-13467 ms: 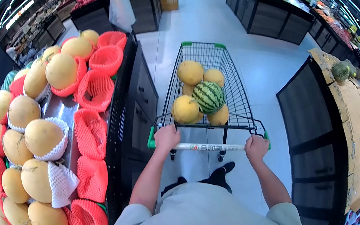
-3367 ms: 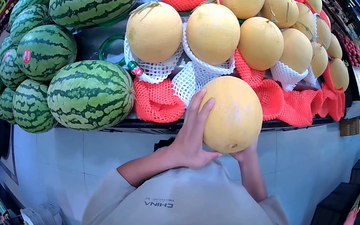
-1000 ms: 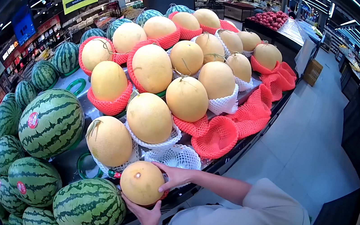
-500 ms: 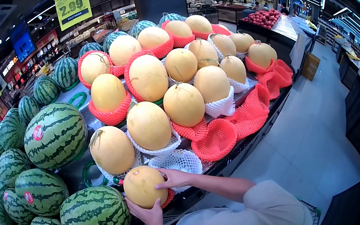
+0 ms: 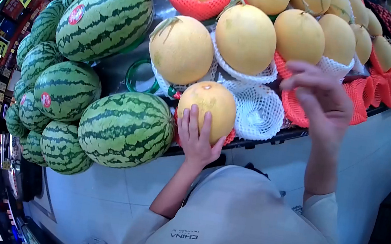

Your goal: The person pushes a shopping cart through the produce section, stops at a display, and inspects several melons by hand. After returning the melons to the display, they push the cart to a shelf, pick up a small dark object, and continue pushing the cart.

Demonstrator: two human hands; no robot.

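Note:
A round yellow melon (image 5: 210, 102) sits in a red foam net at the front edge of the display. My left hand (image 5: 196, 139) lies on its near side, fingers spread over the skin and thumb apart. Raised to the right is my right hand (image 5: 324, 99), slightly blurred, its fingers loosely bent and apart with nothing visible in them. It passes in front of the red foam nets. Between the hands lies an empty white foam net (image 5: 258, 113). Another yellow melon (image 5: 181, 50) stands just behind the touched one, in white netting.
A large striped watermelon (image 5: 125, 129) lies left of my left hand, with several more beyond it. Rows of netted yellow melons (image 5: 299, 36) fill the back. A green ring (image 5: 142, 76) rests on the display. Tiled floor (image 5: 269, 164) shows below the display edge.
My right hand has let go of the yellow melon and moved up to the right. My left hand stays on the melon. The view has tilted down and come closer.

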